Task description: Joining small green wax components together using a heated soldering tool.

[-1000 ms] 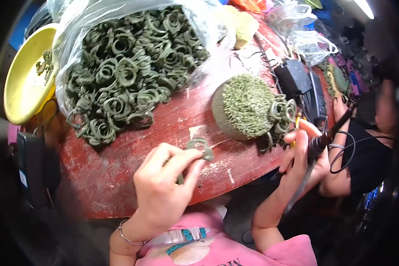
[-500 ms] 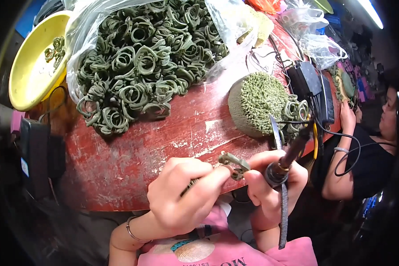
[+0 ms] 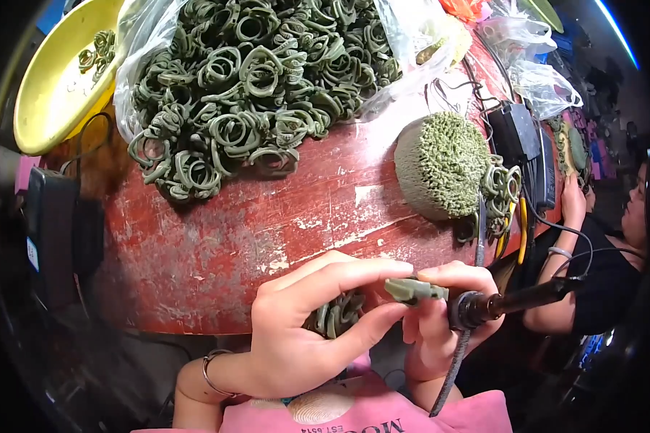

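Red table [image 3: 188, 267]; green piece [image 3: 414, 290], long axis left-right

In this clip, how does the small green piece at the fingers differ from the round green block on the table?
Size: the green piece is much smaller than the green block.
Surface: the piece looks fairly smooth, while the block's top is rough and pitted.
Place: the piece is at the fingertips of the left hand and right hand; the block sits on the red table.
Shared: both are dull green.

We find the green bundle [image 3: 336, 315] partly covered by the left grip [image 3: 290, 326]; the top edge crops the ring heap [image 3: 240, 131].
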Available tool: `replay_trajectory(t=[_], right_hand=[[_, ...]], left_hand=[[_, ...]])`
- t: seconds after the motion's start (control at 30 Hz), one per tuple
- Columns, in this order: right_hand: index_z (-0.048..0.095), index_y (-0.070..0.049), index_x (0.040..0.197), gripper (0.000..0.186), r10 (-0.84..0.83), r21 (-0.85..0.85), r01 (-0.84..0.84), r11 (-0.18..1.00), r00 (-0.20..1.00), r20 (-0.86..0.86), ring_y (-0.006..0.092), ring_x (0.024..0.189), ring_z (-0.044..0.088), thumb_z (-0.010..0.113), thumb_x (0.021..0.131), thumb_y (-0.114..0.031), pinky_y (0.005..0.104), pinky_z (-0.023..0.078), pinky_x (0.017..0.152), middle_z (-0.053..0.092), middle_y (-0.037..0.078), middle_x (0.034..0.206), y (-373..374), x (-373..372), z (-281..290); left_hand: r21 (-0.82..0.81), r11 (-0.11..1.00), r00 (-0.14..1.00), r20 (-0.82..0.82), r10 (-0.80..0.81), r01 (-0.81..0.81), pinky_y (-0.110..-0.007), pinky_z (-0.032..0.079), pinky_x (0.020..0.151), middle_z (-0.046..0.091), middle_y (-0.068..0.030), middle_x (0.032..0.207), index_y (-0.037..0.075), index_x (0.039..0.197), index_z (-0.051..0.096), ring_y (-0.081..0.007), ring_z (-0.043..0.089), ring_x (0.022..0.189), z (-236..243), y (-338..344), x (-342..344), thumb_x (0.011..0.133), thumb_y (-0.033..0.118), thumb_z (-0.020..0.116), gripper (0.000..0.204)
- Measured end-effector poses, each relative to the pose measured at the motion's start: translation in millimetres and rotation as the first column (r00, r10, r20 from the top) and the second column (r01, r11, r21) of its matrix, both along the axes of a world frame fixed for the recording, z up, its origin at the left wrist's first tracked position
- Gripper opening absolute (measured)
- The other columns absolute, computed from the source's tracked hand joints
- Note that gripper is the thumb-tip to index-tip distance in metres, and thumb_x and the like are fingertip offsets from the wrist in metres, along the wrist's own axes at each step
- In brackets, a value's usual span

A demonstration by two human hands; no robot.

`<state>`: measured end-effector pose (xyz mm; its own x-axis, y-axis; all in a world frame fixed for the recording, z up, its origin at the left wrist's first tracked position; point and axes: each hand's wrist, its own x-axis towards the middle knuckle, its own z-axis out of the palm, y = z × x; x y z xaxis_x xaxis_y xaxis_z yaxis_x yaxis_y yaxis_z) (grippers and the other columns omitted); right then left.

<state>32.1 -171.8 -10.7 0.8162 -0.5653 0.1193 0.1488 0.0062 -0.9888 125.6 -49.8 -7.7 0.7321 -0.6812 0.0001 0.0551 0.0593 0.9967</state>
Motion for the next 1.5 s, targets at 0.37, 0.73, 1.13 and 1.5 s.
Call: replay_trajectory(t=[0.37, 0.73, 1.13, 1.5], right_hand=[[0.055, 0.005, 0.097, 0.024, -0.032, -0.107, 0.032, 0.994, 0.999, -0.003, 0.0143, 0.067, 0.057, 0.062, 0.076, -0.005, 0.0239, 0.047, 0.061, 0.06, 0.014, 0.081, 0.5, 0.6, -3.9], [0.053, 0.005, 0.092, 0.025, -0.069, -0.006, 0.069, 0.998, 0.995, -0.069, 0.0172, 0.06, 0.059, 0.061, 0.08, -0.014, 0.0266, 0.05, 0.054, 0.059, 0.016, 0.076, 6.4, 6.8, 0.4], [0.059, 0.0, 0.095, 0.02, 0.045, -0.105, -0.062, 0.993, 0.988, -0.149, 0.0145, 0.066, 0.061, 0.062, 0.077, -0.007, 0.0235, 0.048, 0.06, 0.063, 0.014, 0.082, 2.7, 1.4, 1.5], [0.059, 0.001, 0.095, 0.02, 0.008, -0.144, -0.024, 0.989, 0.994, -0.112, 0.0137, 0.066, 0.062, 0.063, 0.077, -0.007, 0.0232, 0.049, 0.06, 0.064, 0.013, 0.08, 10.7, 3.4, -6.0]], left_hand=[[-0.006, 0.997, 0.976, 0.207, 0.073, -0.073, -0.025, 0.047, 0.063, 0.061, -0.0104, 0.085, 0.005, 0.098, 0.062, -0.0166, 0.06, 0.073, -2.8, 0.6, 3.6, 0.069, -0.003, 0.065, 0.03], [0.045, 0.996, 0.989, -0.127, 0.081, -0.076, -0.021, 0.045, 0.07, 0.059, -0.0064, 0.084, -0.005, 0.102, 0.055, -0.0087, 0.055, 0.078, 3.9, 1.1, -1.0, 0.072, 0.0, 0.065, 0.033], [0.042, 0.998, 0.998, -0.046, 0.049, -0.047, -0.021, 0.044, 0.067, 0.059, -0.006, 0.082, -0.004, 0.103, 0.056, -0.0087, 0.055, 0.075, -7.6, 1.7, 5.6, 0.072, 0.006, 0.067, 0.035], [0.036, 0.991, 0.991, 0.039, 0.125, -0.127, -0.021, 0.043, 0.059, 0.058, -0.0055, 0.077, 0.002, 0.106, 0.057, -0.0091, 0.054, 0.065, -10.1, 3.0, 5.6, 0.068, 0.0, 0.068, 0.039]])
